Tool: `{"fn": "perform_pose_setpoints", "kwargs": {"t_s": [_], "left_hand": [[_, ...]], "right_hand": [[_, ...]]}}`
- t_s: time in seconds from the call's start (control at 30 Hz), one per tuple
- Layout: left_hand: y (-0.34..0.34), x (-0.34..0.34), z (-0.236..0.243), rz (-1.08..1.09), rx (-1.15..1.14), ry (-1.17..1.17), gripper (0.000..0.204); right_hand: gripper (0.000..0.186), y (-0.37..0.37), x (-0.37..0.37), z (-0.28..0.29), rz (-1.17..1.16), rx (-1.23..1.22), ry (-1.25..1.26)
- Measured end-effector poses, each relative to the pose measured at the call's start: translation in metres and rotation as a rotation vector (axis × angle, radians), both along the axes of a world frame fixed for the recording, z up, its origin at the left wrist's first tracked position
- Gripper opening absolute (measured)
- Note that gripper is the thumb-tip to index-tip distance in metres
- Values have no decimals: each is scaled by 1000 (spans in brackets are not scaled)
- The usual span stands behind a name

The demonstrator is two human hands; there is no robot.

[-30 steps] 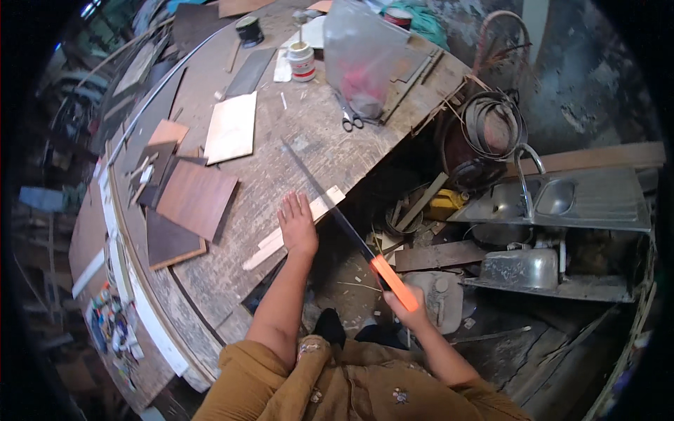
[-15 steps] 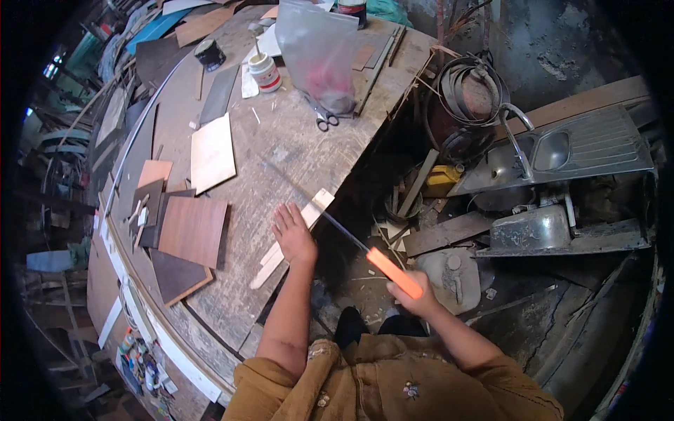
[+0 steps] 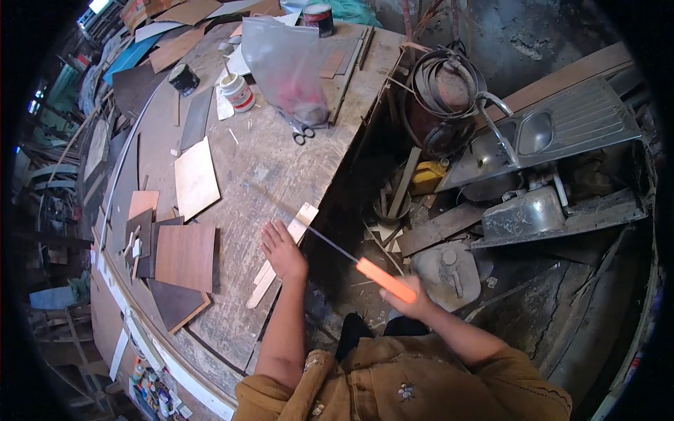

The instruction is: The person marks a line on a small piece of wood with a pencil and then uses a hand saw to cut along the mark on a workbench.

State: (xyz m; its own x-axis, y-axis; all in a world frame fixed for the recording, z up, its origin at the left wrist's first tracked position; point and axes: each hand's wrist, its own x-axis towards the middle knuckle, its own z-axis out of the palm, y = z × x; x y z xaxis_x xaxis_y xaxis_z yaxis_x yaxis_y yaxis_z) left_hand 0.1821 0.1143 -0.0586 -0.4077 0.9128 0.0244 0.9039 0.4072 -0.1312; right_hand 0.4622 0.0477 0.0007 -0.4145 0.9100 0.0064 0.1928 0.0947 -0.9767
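Observation:
A handsaw [image 3: 386,280] with an orange handle is gripped in my right hand [image 3: 411,302], which is out past the table's edge. Its thin blade lies across a pale wooden strip [image 3: 305,213], close to the strip's far end. The far part of the blade is blurred over the table. My left hand [image 3: 283,252] presses flat on the strip, fingers stretched out, just on the near side of the blade. Part of the strip is hidden beneath that hand. Its near end [image 3: 261,289] shows beside my left forearm, at the table's edge.
On the worktable [image 3: 239,259] are scissors [image 3: 303,135], a plastic bag [image 3: 284,63], a white glue jar [image 3: 237,92], a dark can [image 3: 184,79] and several board offcuts [image 3: 184,256]. At right stand a steel sink [image 3: 583,130], a yellow container [image 3: 428,175] and a metal drum [image 3: 435,123].
The whole view has shifted, so the table and its things appear farther left. The saw still crosses the strip near the same spot, and the left hand keeps its place on the wood.

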Motion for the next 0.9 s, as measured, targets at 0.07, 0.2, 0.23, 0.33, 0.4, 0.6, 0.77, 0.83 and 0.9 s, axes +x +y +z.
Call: {"fn": "perform_pose_setpoints", "kwargs": {"t_s": [0.07,0.2,0.23,0.33,0.4,0.6,0.77,0.83,0.9], "left_hand": [[-1,-6,-3,7,9,6,65],[5,5,3,8,-9,-6,65],[4,3,4,7,-18,25,64],[3,13,27,11,-84,6,64],[2,4,4,-10,-2,10,63],[-1,-3,1,-10,30,31,63],[7,20,15,-29,-19,-36,73],[5,9,11,-25,4,-16,72],[-1,-1,1,-19,22,7,71]], "right_hand": [[15,-1,2,11,36,-14,-9],[19,27,-11,-5,-51,18,21],[21,37,-25,-3,-81,25,55],[22,55,-45,12,-18,6,-3],[21,43,-33,11,-8,45,2],[18,5,-1,2,47,122,-133],[22,59,-57,-13,-96,206,16],[21,52,-55,-16,-62,233,-8],[18,32,-44,-13,-47,212,-8]]}}
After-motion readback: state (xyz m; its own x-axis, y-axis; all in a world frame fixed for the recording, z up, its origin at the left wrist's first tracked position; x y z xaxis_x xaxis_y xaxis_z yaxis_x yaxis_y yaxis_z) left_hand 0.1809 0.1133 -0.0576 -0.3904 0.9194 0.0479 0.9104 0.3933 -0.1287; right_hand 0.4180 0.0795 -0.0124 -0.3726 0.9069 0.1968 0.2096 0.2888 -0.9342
